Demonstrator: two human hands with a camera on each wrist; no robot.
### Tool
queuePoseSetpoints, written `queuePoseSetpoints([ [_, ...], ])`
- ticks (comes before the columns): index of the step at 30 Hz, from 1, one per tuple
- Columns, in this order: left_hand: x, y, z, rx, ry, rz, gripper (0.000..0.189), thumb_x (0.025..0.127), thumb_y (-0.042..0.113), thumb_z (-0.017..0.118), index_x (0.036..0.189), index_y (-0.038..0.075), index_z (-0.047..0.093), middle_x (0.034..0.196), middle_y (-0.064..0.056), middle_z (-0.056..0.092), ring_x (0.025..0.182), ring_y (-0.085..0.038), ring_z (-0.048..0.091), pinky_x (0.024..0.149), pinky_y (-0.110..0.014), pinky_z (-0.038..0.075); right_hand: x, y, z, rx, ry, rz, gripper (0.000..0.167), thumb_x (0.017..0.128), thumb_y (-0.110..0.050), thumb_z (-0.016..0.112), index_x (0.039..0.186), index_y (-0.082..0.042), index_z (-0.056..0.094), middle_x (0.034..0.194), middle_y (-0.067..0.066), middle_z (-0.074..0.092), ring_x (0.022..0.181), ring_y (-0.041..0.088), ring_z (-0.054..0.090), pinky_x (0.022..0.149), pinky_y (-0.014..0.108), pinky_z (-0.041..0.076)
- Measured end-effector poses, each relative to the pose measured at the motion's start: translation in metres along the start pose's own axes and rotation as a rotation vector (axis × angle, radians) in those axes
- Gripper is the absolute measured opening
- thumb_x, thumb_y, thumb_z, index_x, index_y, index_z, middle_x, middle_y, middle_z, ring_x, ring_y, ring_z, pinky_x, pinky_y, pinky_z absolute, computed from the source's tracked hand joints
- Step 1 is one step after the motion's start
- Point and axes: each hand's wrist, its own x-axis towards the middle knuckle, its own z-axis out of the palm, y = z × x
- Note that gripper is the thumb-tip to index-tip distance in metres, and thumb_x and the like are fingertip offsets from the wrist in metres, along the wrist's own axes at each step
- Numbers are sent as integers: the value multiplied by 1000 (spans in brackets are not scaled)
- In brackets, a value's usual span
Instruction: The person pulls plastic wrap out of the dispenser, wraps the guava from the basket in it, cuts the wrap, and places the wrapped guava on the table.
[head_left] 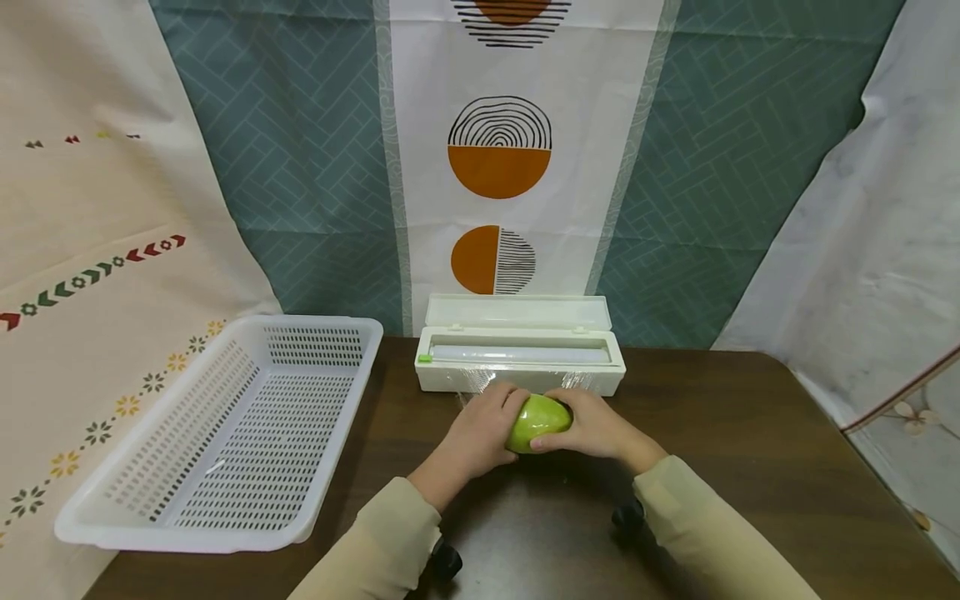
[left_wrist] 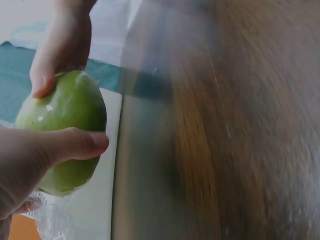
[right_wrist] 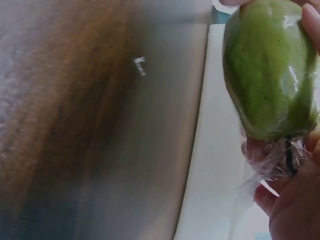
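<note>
In front of a plastic-wrap box, both hands hold a shiny green fruit (head_left: 538, 422) wrapped in clear film. The left hand (head_left: 480, 433) grips its left side, thumb lying across the skin in the left wrist view. From the other side, the right hand (head_left: 596, 425) grips it with curled fingers and thumb. Crinkled cling film (right_wrist: 270, 162) bunches around a short dark stem at one end, beside the right fingers (right_wrist: 265, 200). More loose film (left_wrist: 52, 220) shows below the fruit in the left wrist view. Hands cover much of the fruit.
The white plastic-wrap box (head_left: 521, 379), lid (head_left: 517, 312) raised, stands at the table's back, with a film roll (head_left: 521, 354) inside. A white perforated basket (head_left: 345, 417) sits at the left. A tiny clear scrap (right_wrist: 140, 65) lies on the dark wooden table (head_left: 735, 450). Patterned cloth (head_left: 315, 167) hangs behind.
</note>
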Motion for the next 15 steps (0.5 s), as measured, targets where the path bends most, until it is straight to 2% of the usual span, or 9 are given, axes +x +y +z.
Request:
queuePoseSetpoints([
  [4,2,1,2,0,25,-17,78,58,29,89,122,11,49,114,-4,53,99,-19,55,84,-34,50,-4,0,0,-55,40,-12,62,68,-64,73,112,-22,62,86,-12,61,74,9,55,64,25,48],
  [7,2,0,3,-24,14,-40,78,58,30,89,123,11,49,116,-5,53,101,-19,55,87,-34,49,-10,0,-2,-173,109,2,82,66,-71,68,123,-13,60,103,-5,65,91,15,57,75,33,49],
  [10,2,-2,4,-44,-15,-71,79,59,31,89,125,11,49,118,-5,54,104,-20,56,89,-34,49,-16,-2,-4,-265,169,8,98,66,-74,65,135,-7,51,125,4,60,111,25,54,90,43,47],
  [12,2,-2,4,-56,-25,-84,79,60,30,89,126,11,49,119,-6,54,105,-21,56,90,-35,49,-18,-3,-5,-265,176,-37,98,68,-71,67,138,-6,46,135,8,54,122,29,50,98,48,44],
  [15,2,-3,3,-79,-21,-86,79,62,29,88,127,11,49,120,-7,54,106,-22,56,90,-36,49,-19,-6,-4,-236,138,-119,95,70,-66,69,141,-8,43,138,7,51,124,27,50,99,47,44],
])
